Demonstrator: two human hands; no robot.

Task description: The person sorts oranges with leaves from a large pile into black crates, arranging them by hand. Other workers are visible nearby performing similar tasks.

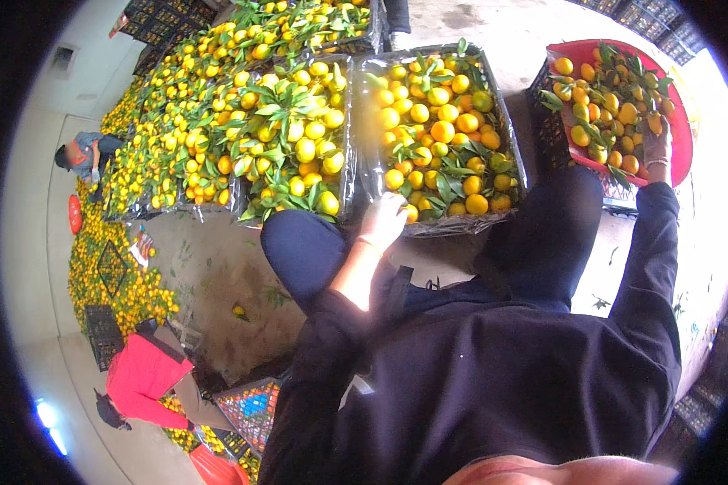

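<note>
In front of my knees stands a black plastic crate (517,159) lined with clear film and filled with leafy mandarins (442,131). My left hand (386,217), in a pale glove, is at its near left corner. Its fingertips are beside an orange mandarin (410,213); whether they grip it is not clear. Off to the right, my gloved right hand (657,145) reaches into a red plastic basin (679,130) of mandarins and leaves. A mandarin (655,123) is in its fingers. The basin rests over a dark crate (541,115).
Left of my crate, film-lined crates of mandarins (303,145) stand side by side. A person in a red top (148,379) bends near a fruit pile (118,267); another person (88,154) is farther off. A loose mandarin (239,311) lies on the floor. Stacked crates (649,21) stand far right.
</note>
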